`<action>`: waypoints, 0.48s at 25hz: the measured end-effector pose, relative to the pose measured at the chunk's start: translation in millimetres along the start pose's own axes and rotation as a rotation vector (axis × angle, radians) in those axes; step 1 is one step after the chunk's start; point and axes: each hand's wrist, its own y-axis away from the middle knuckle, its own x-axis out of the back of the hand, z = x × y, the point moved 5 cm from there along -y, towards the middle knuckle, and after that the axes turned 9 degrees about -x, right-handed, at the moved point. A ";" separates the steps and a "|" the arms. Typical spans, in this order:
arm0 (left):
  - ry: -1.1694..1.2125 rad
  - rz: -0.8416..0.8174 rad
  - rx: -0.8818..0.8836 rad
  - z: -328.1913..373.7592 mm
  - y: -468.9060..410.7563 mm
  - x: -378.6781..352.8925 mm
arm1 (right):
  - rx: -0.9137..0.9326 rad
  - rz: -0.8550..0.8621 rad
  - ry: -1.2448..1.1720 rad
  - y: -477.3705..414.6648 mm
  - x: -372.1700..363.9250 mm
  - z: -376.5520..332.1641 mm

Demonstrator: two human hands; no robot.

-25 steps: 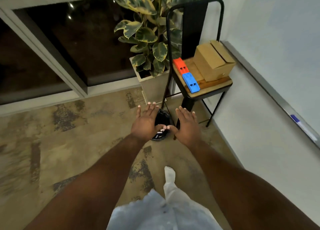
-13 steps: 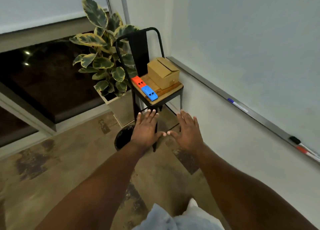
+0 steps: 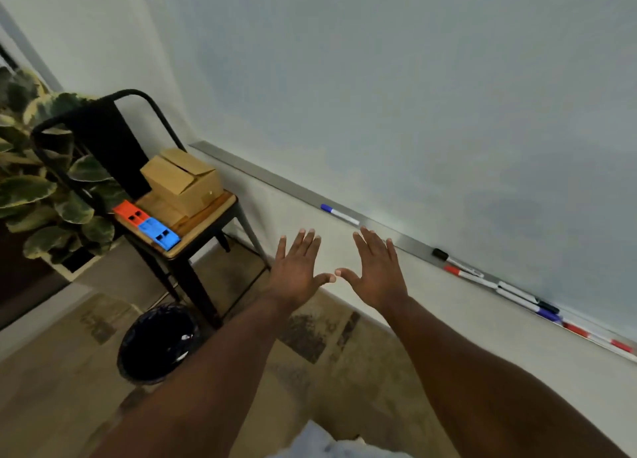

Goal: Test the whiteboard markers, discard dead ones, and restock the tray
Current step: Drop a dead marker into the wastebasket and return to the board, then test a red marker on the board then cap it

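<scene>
Nearest, the left hand and the right hand are held out flat, fingers spread and thumb tips almost meeting. Nothing is grasped by either, and both seem to be kept short of the tray, before its middle stretch. Down on the floor, well apart from the tray's left end, a dark lined bin is set, presumably where dead ones are to be dropped. Just off that same end a chair is placed, its seat loaded with a cardboard box, a red block and a blue block; whether refills are kept in the box cannot be told. Along the tray the whiteboard markers are laid: a blue-capped marker alone toward the left, a black-capped marker and a red-capped marker further right. Above the tray the whiteboard is seen without a clear stroke. The task is judged barely opened — no marker taken up, none tested. Next, one would have to be lifted from the tray, uncapped and drawn across the board.
</scene>
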 end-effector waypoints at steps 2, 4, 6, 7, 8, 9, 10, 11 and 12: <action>-0.003 -0.015 -0.034 25.7 -31.0 -5.0 | -0.050 0.000 0.008 -6.2 7.8 38.9; 0.002 -0.039 -0.081 50.2 -60.2 -8.3 | -0.097 0.004 -0.005 -11.1 11.3 75.4; 0.007 -0.037 -0.131 71.4 -83.2 -12.8 | -0.130 0.013 -0.012 -12.3 13.0 104.3; 0.017 -0.036 -0.155 80.8 -91.4 -15.7 | -0.143 0.017 -0.009 -11.5 12.9 114.8; 0.029 -0.043 -0.189 92.2 -100.3 -19.6 | -0.171 0.012 -0.010 -10.9 12.2 127.2; 0.042 -0.053 -0.224 103.6 -108.4 -23.6 | -0.205 0.000 -0.014 -10.1 10.9 139.1; 0.053 -0.065 -0.258 113.7 -115.6 -28.1 | -0.240 -0.008 -0.021 -9.3 9.5 149.9; 0.064 -0.079 -0.290 122.2 -123.4 -32.8 | -0.268 -0.003 -0.030 -8.9 7.5 160.4; 0.074 -0.093 -0.320 128.9 -131.9 -37.9 | -0.293 0.008 -0.029 -9.1 5.6 169.5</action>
